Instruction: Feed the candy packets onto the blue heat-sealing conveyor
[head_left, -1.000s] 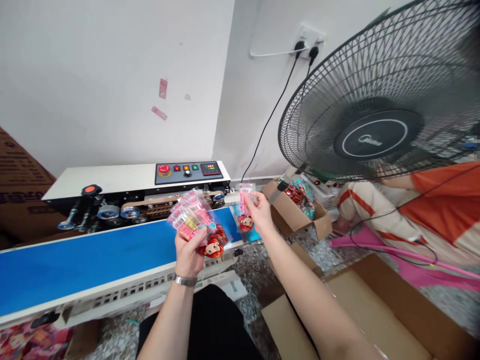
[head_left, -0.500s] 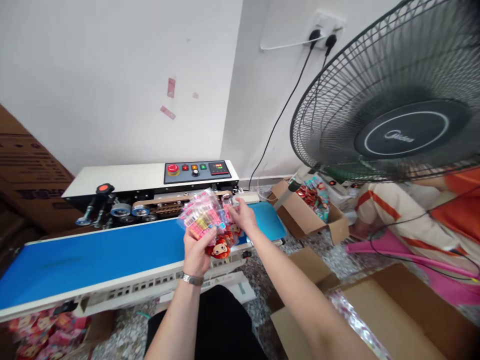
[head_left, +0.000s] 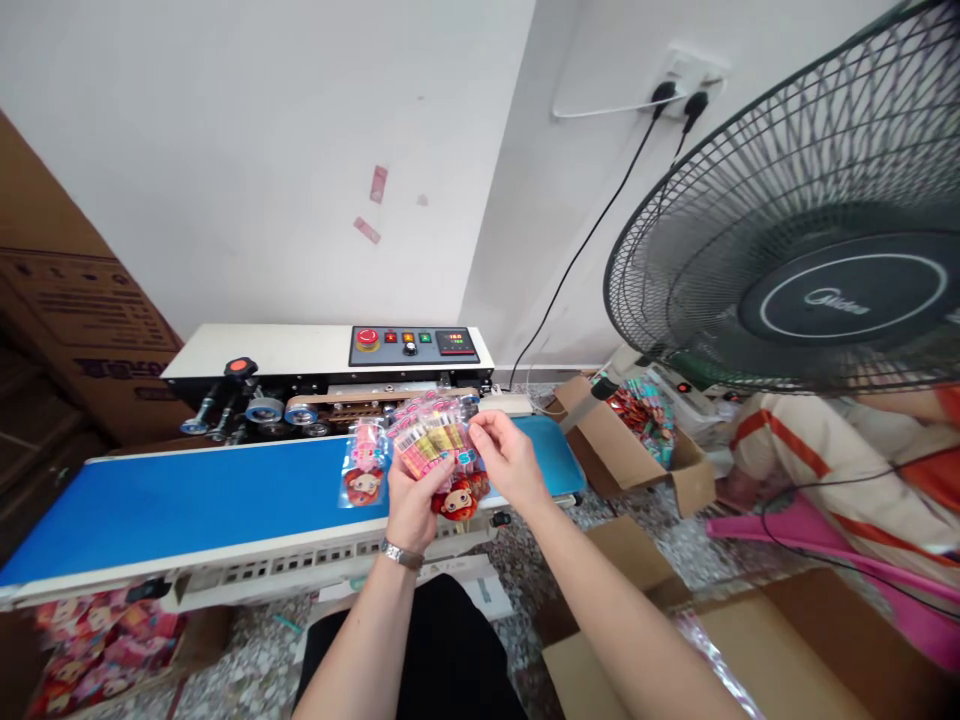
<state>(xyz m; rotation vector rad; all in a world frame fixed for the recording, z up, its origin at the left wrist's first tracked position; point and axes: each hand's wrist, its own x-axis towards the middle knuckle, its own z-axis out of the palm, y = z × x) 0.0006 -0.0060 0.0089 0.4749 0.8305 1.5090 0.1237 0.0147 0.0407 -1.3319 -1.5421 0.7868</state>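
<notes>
A fanned stack of small clear plastic packets [head_left: 429, 440], printed pink and yellow with a red-haired cartoon head, is held over the belt. My left hand [head_left: 415, 500] is closed round the stack's lower left side, thumb on top. Thumb and fingers of my right hand [head_left: 504, 455] are pinched at the upper right edge of the stack, on one packet. A single packet [head_left: 364, 465] lies flat on the blue conveyor belt [head_left: 225, 500], left of my left hand. Behind the hands is the band sealing machine [head_left: 262, 350], with rollers and a control panel [head_left: 415, 346].
A large fan [head_left: 810, 250] stands at right, before a seated person's legs [head_left: 795, 440]. Cardboard boxes, one holding packets [head_left: 645, 420], sit on the floor at right. A box of red and pink packets [head_left: 105, 640] is under the belt at left.
One packet now lies on the belt, left of the stack; earlier it was not visible there. My right hand has stayed at the stack's right edge. The view has shifted slightly left.
</notes>
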